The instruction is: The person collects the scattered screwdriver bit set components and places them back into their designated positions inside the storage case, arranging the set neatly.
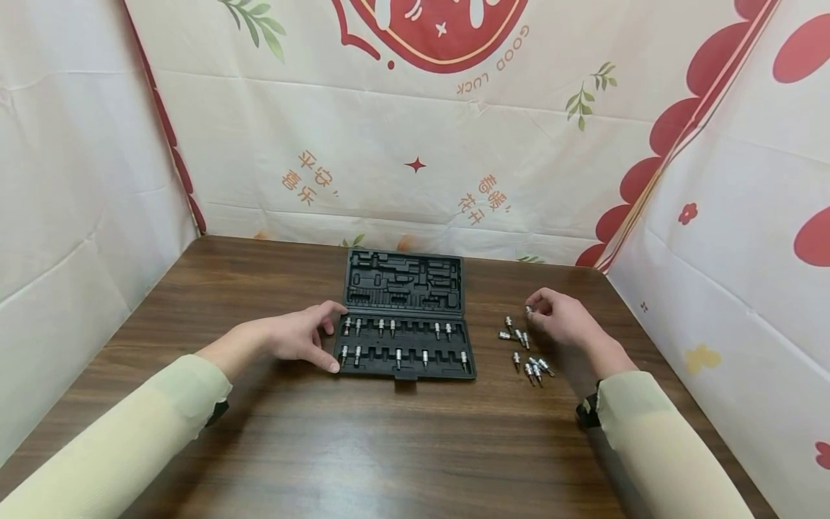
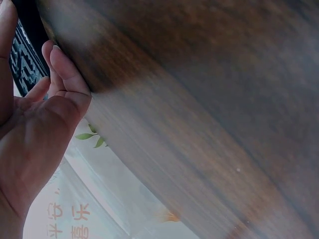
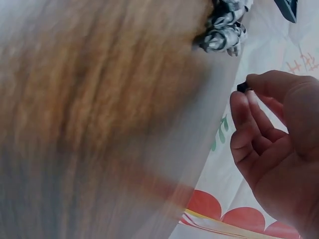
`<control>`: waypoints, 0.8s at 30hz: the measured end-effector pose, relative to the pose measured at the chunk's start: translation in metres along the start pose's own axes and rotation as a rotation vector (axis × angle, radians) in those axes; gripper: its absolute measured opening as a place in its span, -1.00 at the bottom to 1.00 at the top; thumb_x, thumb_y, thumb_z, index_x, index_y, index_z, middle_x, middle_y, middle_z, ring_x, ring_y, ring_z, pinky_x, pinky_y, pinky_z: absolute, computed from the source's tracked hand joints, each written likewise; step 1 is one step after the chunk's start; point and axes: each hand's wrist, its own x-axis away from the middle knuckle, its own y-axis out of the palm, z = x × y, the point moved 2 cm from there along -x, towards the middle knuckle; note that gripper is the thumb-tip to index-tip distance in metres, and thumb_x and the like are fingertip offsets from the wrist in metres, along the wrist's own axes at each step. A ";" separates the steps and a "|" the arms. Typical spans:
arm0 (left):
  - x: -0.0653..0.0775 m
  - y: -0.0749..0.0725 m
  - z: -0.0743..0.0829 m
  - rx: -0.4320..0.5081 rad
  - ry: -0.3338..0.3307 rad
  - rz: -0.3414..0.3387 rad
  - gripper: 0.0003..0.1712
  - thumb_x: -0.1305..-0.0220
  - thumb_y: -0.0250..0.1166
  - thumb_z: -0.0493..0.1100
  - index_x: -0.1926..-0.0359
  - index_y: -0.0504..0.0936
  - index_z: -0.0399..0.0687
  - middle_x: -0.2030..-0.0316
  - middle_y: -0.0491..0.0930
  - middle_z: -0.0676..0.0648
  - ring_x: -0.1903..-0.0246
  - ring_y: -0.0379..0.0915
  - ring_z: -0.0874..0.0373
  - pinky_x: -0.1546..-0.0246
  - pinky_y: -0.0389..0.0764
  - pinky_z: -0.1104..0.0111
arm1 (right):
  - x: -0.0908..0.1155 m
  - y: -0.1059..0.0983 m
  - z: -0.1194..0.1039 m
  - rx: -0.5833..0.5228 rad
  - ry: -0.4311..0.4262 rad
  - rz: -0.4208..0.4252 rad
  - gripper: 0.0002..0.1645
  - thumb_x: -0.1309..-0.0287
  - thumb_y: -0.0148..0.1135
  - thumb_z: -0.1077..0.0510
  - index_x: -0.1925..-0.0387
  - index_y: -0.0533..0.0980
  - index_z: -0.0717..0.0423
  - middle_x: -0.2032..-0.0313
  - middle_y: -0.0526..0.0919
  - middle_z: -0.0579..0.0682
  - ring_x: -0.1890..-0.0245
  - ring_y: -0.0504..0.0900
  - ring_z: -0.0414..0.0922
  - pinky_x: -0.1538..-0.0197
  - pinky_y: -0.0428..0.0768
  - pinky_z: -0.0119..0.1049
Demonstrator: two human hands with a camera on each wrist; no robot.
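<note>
An unfolded black plastic case lies on the table, its lid flat towards the back. Silver bit sockets with dark tips stand in two rows of slots, with gaps between them. My left hand rests against the case's left edge, thumb by the near corner and index finger by the hinge. To the right of the case, my right hand pinches a small bit socket between thumb and fingertips. Its dark end shows in the right wrist view; the rest is hidden by the fingers.
Several loose bit sockets lie in two small groups on the wooden table, between the case and my right hand. A printed cloth hangs behind the table and along both sides.
</note>
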 end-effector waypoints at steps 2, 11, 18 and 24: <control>0.000 0.000 -0.001 0.002 -0.001 0.000 0.24 -0.27 0.67 0.08 -0.69 0.06 -0.13 -0.31 0.42 -0.34 0.05 0.61 0.02 -0.07 0.61 0.16 | 0.001 -0.001 -0.001 -0.040 0.006 0.012 -0.70 -0.55 0.28 0.12 -0.18 0.58 0.14 0.08 0.73 0.16 0.13 0.67 0.04 0.06 0.60 -0.04; -0.001 0.002 -0.002 0.006 -0.004 0.002 0.24 -0.26 0.67 0.07 -0.68 0.07 -0.13 -0.30 0.42 -0.33 0.06 0.59 0.03 -0.08 0.60 0.14 | 0.003 -0.008 -0.021 -0.225 0.032 0.064 -0.64 -0.57 0.29 0.04 -0.23 0.53 0.13 0.08 0.68 0.13 0.17 0.58 -0.03 0.14 0.53 -0.17; -0.001 0.001 -0.001 0.012 -0.002 -0.004 0.24 -0.26 0.67 0.07 -0.68 0.07 -0.14 -0.30 0.42 -0.35 0.06 0.60 0.03 -0.08 0.61 0.13 | 0.003 -0.009 -0.041 -0.386 -0.021 0.052 -0.58 -0.62 0.26 0.03 -0.32 0.53 0.12 0.05 0.65 0.15 0.15 0.56 -0.05 0.12 0.57 -0.21; -0.002 0.000 0.000 0.011 -0.002 -0.007 0.24 -0.27 0.67 0.08 -0.69 0.06 -0.14 -0.31 0.42 -0.35 0.06 0.60 0.02 -0.07 0.61 0.13 | 0.004 -0.009 -0.057 -0.503 -0.055 -0.005 -0.58 -0.64 0.25 -0.01 -0.34 0.52 0.06 -0.02 0.65 0.20 0.09 0.61 -0.06 0.02 0.68 -0.20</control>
